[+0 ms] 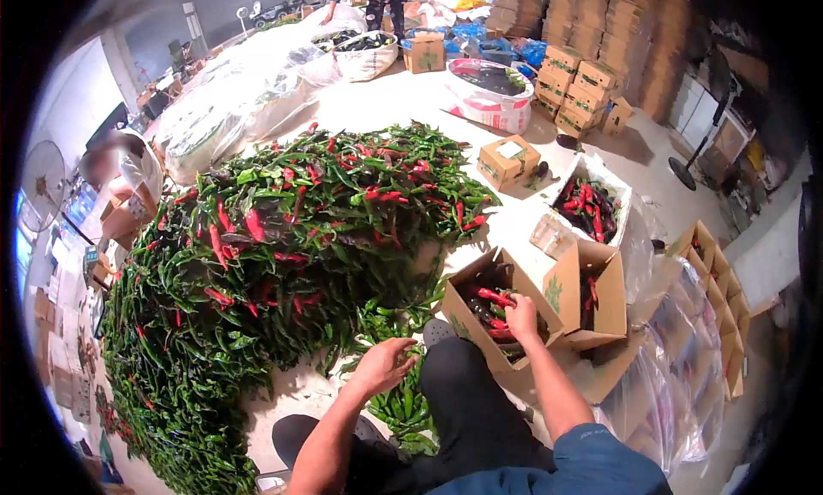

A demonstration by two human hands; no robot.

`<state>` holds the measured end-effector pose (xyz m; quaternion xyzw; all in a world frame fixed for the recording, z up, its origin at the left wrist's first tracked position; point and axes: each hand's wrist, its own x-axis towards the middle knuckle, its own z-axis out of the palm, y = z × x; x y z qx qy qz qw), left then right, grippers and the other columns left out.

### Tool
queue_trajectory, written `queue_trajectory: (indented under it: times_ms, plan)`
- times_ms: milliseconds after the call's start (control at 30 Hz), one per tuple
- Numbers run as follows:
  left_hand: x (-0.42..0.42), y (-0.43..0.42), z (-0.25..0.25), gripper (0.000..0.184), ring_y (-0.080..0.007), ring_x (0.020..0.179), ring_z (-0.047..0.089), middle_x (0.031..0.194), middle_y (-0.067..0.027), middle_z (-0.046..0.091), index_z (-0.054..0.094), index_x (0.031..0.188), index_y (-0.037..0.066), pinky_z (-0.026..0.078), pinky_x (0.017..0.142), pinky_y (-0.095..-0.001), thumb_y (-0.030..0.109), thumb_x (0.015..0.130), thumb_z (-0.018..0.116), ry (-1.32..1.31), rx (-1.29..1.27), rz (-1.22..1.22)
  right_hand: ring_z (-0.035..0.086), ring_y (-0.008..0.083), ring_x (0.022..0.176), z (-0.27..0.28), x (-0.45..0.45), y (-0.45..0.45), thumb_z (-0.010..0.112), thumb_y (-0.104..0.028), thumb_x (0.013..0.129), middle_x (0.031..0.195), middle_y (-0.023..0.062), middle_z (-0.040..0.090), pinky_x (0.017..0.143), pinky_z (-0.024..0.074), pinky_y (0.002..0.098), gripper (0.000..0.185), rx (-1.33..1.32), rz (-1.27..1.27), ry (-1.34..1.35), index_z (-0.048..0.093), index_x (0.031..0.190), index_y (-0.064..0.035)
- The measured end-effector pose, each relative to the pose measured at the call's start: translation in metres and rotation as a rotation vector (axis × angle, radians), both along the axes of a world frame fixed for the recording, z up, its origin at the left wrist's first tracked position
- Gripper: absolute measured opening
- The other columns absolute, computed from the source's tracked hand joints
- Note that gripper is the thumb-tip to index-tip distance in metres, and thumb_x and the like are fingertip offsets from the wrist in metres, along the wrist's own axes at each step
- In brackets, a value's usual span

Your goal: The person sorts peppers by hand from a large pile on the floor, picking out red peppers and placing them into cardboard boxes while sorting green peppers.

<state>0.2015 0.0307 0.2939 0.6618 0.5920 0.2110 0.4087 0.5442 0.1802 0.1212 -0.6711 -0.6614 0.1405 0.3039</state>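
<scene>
A large heap of green peppers [283, 246] with red ones mixed in covers the floor in front and to the left. My left hand [385, 366] is over its near edge, above a small pile of green peppers [403, 409], fingers curved and apart, with nothing seen in them. Over an open cardboard box [480, 341] my right hand [521, 317] has its fingers closed at the end of a red pepper [495, 297]. More red and dark peppers lie inside that box. Just right of it stands another open box [607, 294] with a few red peppers.
A white crate [619, 182] of red and dark peppers stands behind the boxes. Beyond are a closed box [509, 161], stacked cartons [583, 92] and a round white tub [489, 109]. Plastic-wrapped goods [677, 366] lie at right. One person [137, 174] is at left, another [381, 2] at the back.
</scene>
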Motion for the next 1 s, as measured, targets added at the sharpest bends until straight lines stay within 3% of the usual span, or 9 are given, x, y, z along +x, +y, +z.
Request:
queue_trajectory:
  times_ms: [100, 133, 267, 400, 500, 667, 767, 933, 1000]
  plan:
    - [0.001, -0.002, 0.002, 0.042, -0.0333, 0.096, 0.067, 0.109, -0.0182, 0.067, 0.063, 0.123, 0.004, 0.053, 0.084, -0.0412, 0.032, 0.092, 0.066, -0.007, 0.018, 0.010, 0.065, 0.0399, 0.095, 0.019, -0.013, 0.007, 0.071, -0.019, 0.082, 0.101, 0.0205, 0.066, 0.085, 0.0520, 0.0486, 0.028, -0.210, 0.014, -0.260, 0.068, 0.105, -0.0041]
    - [0.000, -0.002, -0.001, 0.042, -0.0339, 0.096, 0.067, 0.109, -0.0187, 0.067, 0.063, 0.123, 0.004, 0.053, 0.085, -0.0418, 0.034, 0.093, 0.065, -0.005, 0.017, 0.010, 0.066, 0.0391, 0.094, 0.018, -0.013, 0.015, 0.071, -0.032, 0.083, 0.101, 0.0201, 0.067, 0.082, 0.0531, 0.0487, 0.031, -0.236, 0.056, -0.362, 0.071, 0.101, -0.0069]
    - [-0.004, -0.002, -0.007, 0.044, -0.0356, 0.097, 0.066, 0.109, -0.0190, 0.067, 0.063, 0.124, 0.003, 0.053, 0.085, -0.0427, 0.035, 0.094, 0.064, 0.018, 0.058, -0.006, 0.070, 0.0346, 0.092, 0.023, -0.019, 0.043, 0.064, -0.045, 0.088, 0.091, 0.0158, 0.072, 0.077, 0.0551, 0.0484, 0.036, -0.354, 0.369, -0.687, 0.074, 0.092, -0.0104]
    - [-0.006, -0.001, -0.005, 0.044, -0.0338, 0.100, 0.067, 0.114, -0.0192, 0.067, 0.061, 0.128, 0.005, 0.054, 0.086, -0.0415, 0.034, 0.094, 0.064, 0.065, 0.062, -0.029, 0.070, 0.0335, 0.092, 0.009, -0.034, 0.065, 0.065, -0.042, 0.088, 0.092, 0.0159, 0.073, 0.079, 0.0550, 0.0480, 0.034, -0.329, 0.477, -0.705, 0.075, 0.090, -0.0091]
    - [-0.005, -0.001, -0.003, 0.043, -0.0369, 0.102, 0.065, 0.112, -0.0191, 0.066, 0.062, 0.125, 0.004, 0.052, 0.088, -0.0434, 0.034, 0.094, 0.063, 0.046, 0.073, -0.024, 0.071, 0.0328, 0.096, 0.005, -0.042, 0.066, 0.062, -0.028, 0.086, 0.094, 0.0163, 0.074, 0.083, 0.0547, 0.0456, 0.025, -0.362, 0.494, -0.782, 0.076, 0.092, -0.0070]
    - [-0.008, -0.003, -0.003, 0.043, -0.0377, 0.104, 0.064, 0.112, -0.0196, 0.066, 0.062, 0.125, 0.004, 0.052, 0.089, -0.0443, 0.034, 0.094, 0.062, 0.077, 0.107, -0.016, 0.067, 0.0401, 0.096, 0.021, -0.048, 0.062, 0.078, -0.029, 0.080, 0.095, 0.0214, 0.071, 0.083, 0.0527, 0.0490, 0.028, -0.487, 0.420, -0.504, 0.071, 0.090, -0.0032]
    - [-0.010, -0.005, 0.002, 0.042, -0.0384, 0.105, 0.063, 0.112, -0.0201, 0.066, 0.062, 0.125, 0.005, 0.052, 0.090, -0.0448, 0.034, 0.094, 0.063, 0.108, 0.133, -0.024, 0.067, 0.0400, 0.095, 0.018, -0.038, 0.063, 0.079, -0.027, 0.078, 0.097, 0.0204, 0.071, 0.082, 0.0529, 0.0489, 0.030, -0.370, 0.375, -0.358, 0.070, 0.094, -0.0031]
    - [-0.011, -0.005, -0.005, 0.041, -0.0398, 0.104, 0.063, 0.113, -0.0207, 0.066, 0.061, 0.125, 0.006, 0.051, 0.089, -0.0467, 0.034, 0.094, 0.063, 0.120, 0.195, -0.060, 0.069, 0.0378, 0.094, 0.027, -0.033, 0.054, 0.063, -0.043, 0.089, 0.096, 0.0189, 0.071, 0.082, 0.0539, 0.0511, 0.036, -0.432, 0.392, -0.636, 0.070, 0.102, -0.0101]
    - [-0.011, -0.005, -0.005, 0.041, -0.0397, 0.104, 0.063, 0.112, -0.0210, 0.066, 0.061, 0.125, 0.006, 0.051, 0.089, -0.0467, 0.034, 0.095, 0.062, 0.121, 0.211, -0.061, 0.069, 0.0380, 0.094, 0.026, -0.038, 0.050, 0.061, -0.043, 0.091, 0.095, 0.0188, 0.071, 0.082, 0.0538, 0.0513, 0.035, -0.354, 0.347, -0.598, 0.071, 0.100, -0.0107]
